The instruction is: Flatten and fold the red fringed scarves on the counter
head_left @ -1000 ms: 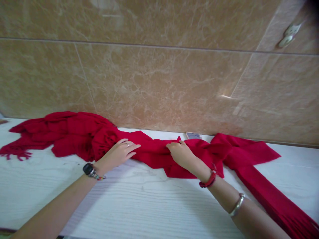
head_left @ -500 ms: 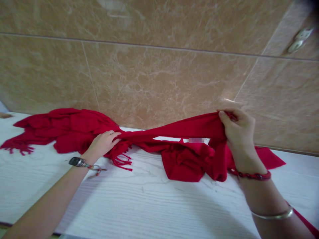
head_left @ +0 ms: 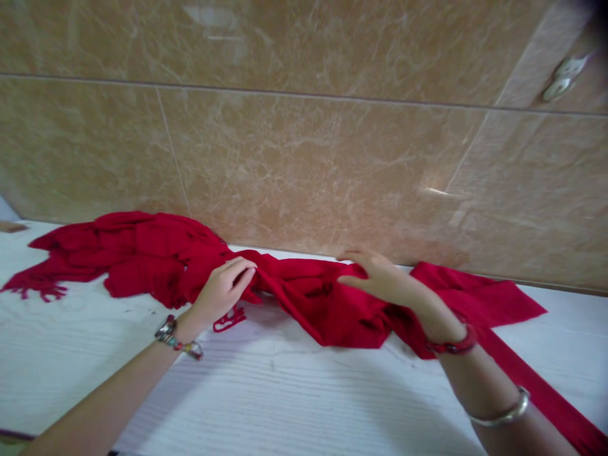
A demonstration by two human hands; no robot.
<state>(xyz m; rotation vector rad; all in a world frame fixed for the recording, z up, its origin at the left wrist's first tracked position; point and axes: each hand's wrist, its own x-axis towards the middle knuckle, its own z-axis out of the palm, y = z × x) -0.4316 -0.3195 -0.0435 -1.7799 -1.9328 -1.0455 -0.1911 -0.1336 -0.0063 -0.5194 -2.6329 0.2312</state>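
Observation:
A long red fringed scarf lies bunched along the back of a white wood-grain surface. My left hand is closed on a fold of it near the middle, thumb against fingers. Some fringe hangs just below that hand. To the right, my right hand is held over the crumpled part, fingers stretched forward and thumb apart, with nothing gripped. Whether its fingertips touch the cloth I cannot tell. One flat end spreads beyond the right wrist, and a strip runs under the right forearm to the lower right corner.
A brown marbled tile wall rises directly behind the surface. A socket-like white fitting is on the wall at upper right. At the far left edge lies a small brown piece. The surface's front edge shows at lower left.
My right hand has let go of the raised stretch of scarf and moved left and down. That stretch now lies lower, in folds. My left hand has shifted slightly right.

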